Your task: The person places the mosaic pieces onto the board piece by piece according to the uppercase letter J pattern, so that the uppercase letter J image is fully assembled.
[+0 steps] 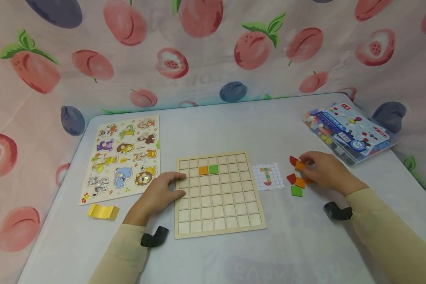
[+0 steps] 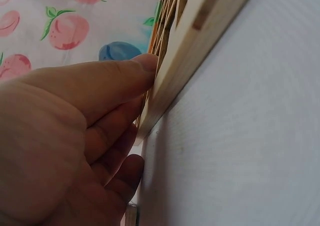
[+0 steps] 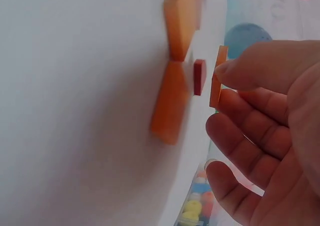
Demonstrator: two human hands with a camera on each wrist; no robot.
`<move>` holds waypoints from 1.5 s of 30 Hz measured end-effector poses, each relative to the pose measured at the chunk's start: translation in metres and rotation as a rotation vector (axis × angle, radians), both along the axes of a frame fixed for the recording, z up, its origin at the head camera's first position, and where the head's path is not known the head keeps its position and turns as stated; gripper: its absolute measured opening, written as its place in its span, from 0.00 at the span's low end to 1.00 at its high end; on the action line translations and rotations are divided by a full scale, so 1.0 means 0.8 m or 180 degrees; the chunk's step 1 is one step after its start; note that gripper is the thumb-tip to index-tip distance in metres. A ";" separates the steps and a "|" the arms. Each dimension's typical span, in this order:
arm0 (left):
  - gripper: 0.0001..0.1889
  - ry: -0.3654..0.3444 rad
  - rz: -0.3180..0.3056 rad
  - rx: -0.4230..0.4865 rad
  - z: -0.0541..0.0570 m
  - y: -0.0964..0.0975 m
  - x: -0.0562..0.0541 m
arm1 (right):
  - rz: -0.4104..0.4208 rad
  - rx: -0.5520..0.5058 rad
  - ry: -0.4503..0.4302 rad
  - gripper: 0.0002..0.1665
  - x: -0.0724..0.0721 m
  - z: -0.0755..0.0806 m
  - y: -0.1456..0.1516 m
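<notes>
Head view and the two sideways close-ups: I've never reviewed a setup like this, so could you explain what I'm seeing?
There is no robot: a person works with bare hands. The widest picture comes from a head camera; the close-ups come from one camera on each wrist.

The left hand touches the edge of a wooden grid board, which holds an orange and a green square. The right hand pinches an orange tile above the table, near loose red, orange and green pieces.

Between board and pieces lies a small pattern card. Around them sit an animal puzzle board, a yellow block and a transparent plastic case.
</notes>
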State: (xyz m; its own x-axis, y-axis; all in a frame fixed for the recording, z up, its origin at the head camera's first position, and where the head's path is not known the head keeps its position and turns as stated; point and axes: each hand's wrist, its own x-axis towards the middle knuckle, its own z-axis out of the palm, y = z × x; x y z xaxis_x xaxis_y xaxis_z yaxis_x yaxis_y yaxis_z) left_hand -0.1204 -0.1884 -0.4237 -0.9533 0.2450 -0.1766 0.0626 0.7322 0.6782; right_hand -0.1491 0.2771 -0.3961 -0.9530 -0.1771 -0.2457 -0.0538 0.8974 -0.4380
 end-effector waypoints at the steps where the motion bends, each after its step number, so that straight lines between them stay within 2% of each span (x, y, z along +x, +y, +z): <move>1: 0.24 -0.0001 0.0001 0.0005 0.000 0.000 0.000 | 0.0010 -0.0007 0.0017 0.26 0.000 0.001 -0.002; 8: 0.24 0.0002 0.0003 0.0009 0.000 0.001 0.000 | 0.0083 -0.0087 0.0094 0.28 -0.001 0.012 -0.021; 20: 0.24 0.0011 0.0010 -0.0003 0.000 0.000 0.001 | 0.0281 -0.0235 0.0089 0.26 -0.012 0.021 -0.072; 23: 0.24 0.0010 0.0016 -0.0023 0.000 0.000 0.000 | 0.0384 -0.0282 0.0122 0.24 -0.016 0.020 -0.086; 32: 0.24 0.0011 0.0025 -0.0034 0.001 0.002 0.000 | 0.0915 -0.0426 0.0340 0.22 -0.027 0.015 -0.126; 45: 0.24 0.0016 0.0019 -0.0032 0.002 0.002 0.000 | 0.1070 -0.0449 0.0169 0.23 -0.040 0.006 -0.176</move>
State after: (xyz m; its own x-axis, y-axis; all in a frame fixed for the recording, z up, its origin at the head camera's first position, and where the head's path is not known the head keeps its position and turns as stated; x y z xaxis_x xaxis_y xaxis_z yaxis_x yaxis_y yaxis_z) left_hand -0.1203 -0.1868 -0.4223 -0.9556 0.2376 -0.1742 0.0616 0.7394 0.6704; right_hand -0.1812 0.1364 -0.3915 -0.8465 -0.5112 -0.1484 -0.3614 0.7566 -0.5449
